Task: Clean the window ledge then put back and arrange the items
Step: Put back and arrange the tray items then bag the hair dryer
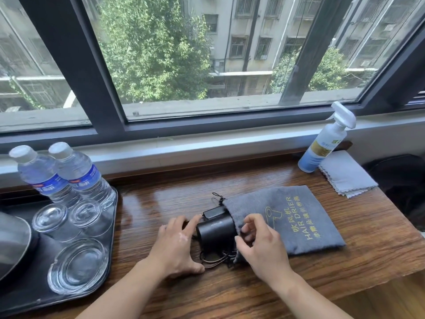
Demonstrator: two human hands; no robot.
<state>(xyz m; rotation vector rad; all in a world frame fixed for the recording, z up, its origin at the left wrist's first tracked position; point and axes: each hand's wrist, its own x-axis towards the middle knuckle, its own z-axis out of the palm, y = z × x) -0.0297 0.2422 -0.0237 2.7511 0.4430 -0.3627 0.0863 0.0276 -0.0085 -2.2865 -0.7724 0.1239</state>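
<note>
While the left hand [177, 247] lies with its fingers spread and nearly straight against the left end of the black hair dryer [216, 231], thumb down on the wood, the right hand [262, 245] curls its fingers and thumb round the mouth edge of the grey drawstring bag [289, 217]. The dryer sits mid-ledge, near the person. Its right part is inside the bag's opening and its left part is outside. A dark cord [213, 261] loops on the wood just near of it, between the two hands. The bag lies flat on the wooden ledge [161, 203], running off to the right, with yellow lettering that reads HAIR DRIER.

On the left stands a black tray [27, 300]. It holds two water bottles [43, 176] side by side at its far end, two upturned glasses [51, 218] just near of them, and a round glass dish [78, 265] nearest the person. At the far right, against the window frame, a white spray bottle [322, 148] stands upright, with a folded cloth [347, 176] just beside it, well apart from the bag.
</note>
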